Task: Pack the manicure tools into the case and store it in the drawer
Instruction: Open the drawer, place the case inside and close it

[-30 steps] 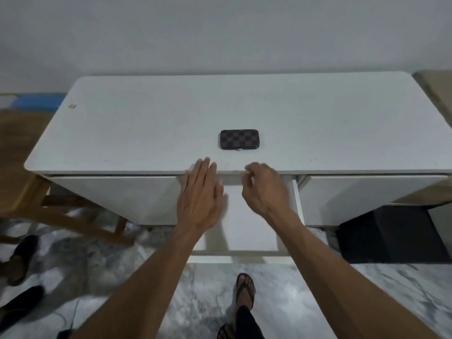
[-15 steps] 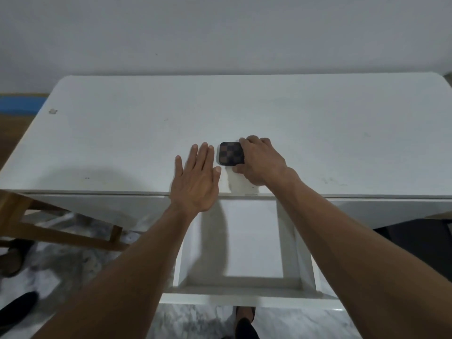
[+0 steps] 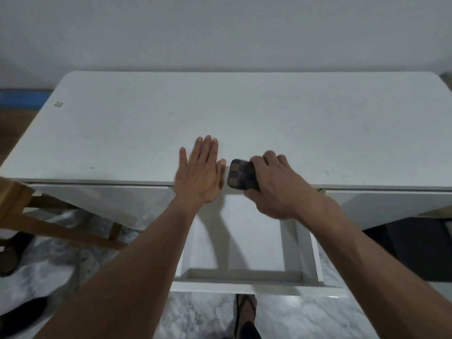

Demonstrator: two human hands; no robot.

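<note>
The case (image 3: 242, 176), dark w/ a brown check pattern and closed, is gripped by the right hand (image 3: 274, 184) at the front edge of the white table (image 3: 244, 113). Fingers are wrapped over its far right side, thumb is tucked under the near edge; the case is tilted and seems lifted off the table top, though contact can't be told for sure, as the hand is blurred. The case is held just above the back of the drawer (image 3: 247, 277), which is pulled out from the table's front, approx. centre, w/ nothing seen inside on its white bottom.

The left hand (image 3: 199, 176) is laid flat and spread, palm down, on the table edge just left of the case, nothing held. The thumb tip is just beside the case; touching or not can't be told.

Near the table's left end a wooden frame (image 3: 49, 228) is seen on the marble floor (image 3: 61, 272). Below the drawer front a sandalled foot (image 3: 245, 314) is seen. The grey wall (image 3: 220, 33) is met by the table's back edge.
</note>
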